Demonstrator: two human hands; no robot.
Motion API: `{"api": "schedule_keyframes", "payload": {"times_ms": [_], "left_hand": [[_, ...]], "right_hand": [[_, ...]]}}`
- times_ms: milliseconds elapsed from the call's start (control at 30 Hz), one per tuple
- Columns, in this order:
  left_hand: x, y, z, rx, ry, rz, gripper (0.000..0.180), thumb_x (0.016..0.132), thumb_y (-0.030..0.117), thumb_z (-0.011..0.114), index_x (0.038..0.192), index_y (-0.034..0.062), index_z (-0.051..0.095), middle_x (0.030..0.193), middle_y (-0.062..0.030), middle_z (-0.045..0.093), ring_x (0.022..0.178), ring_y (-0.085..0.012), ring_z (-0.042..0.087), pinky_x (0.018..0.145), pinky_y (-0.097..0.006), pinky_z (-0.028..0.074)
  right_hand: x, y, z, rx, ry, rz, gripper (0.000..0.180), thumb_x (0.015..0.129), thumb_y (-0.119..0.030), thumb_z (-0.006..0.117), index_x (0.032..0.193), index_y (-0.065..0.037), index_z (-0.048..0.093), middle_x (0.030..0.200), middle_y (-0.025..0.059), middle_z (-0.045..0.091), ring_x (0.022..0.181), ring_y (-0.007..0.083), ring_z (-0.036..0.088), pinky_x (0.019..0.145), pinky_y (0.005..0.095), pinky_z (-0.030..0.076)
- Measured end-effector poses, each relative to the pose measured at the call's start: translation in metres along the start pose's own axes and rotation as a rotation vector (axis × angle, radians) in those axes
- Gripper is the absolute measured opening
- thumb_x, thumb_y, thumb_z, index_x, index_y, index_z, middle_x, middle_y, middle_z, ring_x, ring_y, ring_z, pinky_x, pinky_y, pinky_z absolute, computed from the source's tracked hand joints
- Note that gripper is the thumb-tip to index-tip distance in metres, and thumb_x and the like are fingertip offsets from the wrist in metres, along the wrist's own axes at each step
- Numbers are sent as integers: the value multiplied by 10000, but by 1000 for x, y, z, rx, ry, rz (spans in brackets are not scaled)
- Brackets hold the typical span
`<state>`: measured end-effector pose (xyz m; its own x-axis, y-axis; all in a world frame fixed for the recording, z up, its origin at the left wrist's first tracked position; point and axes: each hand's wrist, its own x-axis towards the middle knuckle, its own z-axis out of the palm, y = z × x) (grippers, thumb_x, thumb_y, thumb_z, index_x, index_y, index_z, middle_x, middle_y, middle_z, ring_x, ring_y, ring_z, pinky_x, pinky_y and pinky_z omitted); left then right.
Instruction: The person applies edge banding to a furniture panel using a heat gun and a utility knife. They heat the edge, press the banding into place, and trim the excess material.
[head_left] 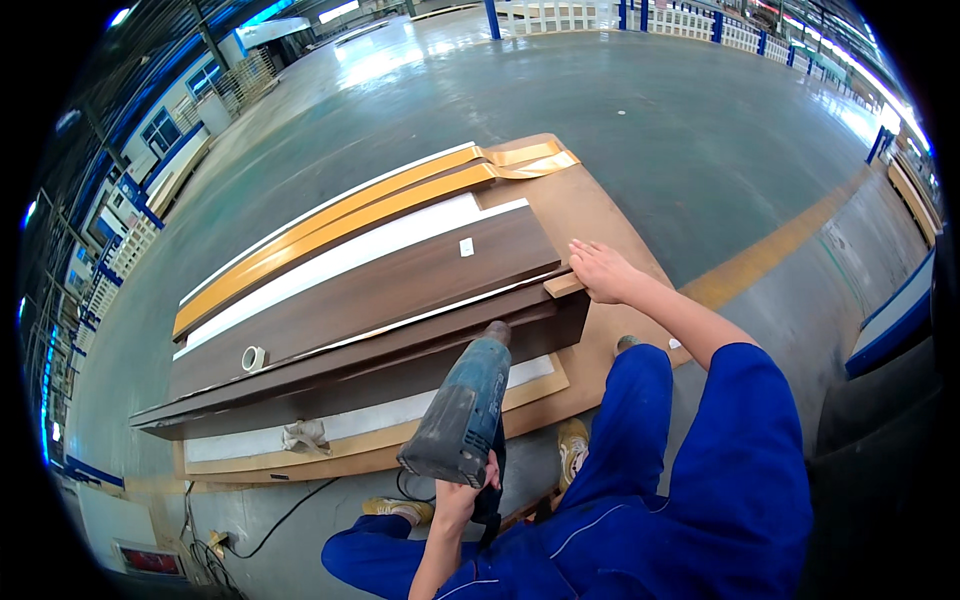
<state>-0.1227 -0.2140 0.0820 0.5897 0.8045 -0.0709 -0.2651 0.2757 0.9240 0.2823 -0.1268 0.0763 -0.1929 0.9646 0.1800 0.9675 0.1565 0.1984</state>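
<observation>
Holding the blue tool [465, 400] — that's the left hand [468, 489], grip wrapped round it. The right hand [599, 272] touches the block [562, 286] — can't tell its grip.

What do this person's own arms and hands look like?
Both the left hand and right hand are ungloved, and both forearms show bare. The royal-blue fabric right sleeve ends near the elbow; the left sleeve's edge isn't clear.
</observation>
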Motion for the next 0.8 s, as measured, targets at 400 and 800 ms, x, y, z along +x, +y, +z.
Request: {"api": "schedule_keyframes", "payload": {"times_ms": [400,800], "left_hand": [[-1,-44,-29,134,15,24,241,726,71,710,899,-21,569,742,-70,568,617,-146,552,564,-271,459],[15,-63,-24,171,-3,28,204,744,76,692,885,-16,576,714,-61,562,608,-141,548,551,-264,451]], "right_hand": [[34,5,-13,305,-447,-1,547,688,-47,541,1223,32,457,1129,199,530,1094,317,498,958,391,380],[37,9,-14,358,-422,-25,422,696,-25,531,1116,16,535,1084,186,540,1075,321,495,943,374,399]]}}
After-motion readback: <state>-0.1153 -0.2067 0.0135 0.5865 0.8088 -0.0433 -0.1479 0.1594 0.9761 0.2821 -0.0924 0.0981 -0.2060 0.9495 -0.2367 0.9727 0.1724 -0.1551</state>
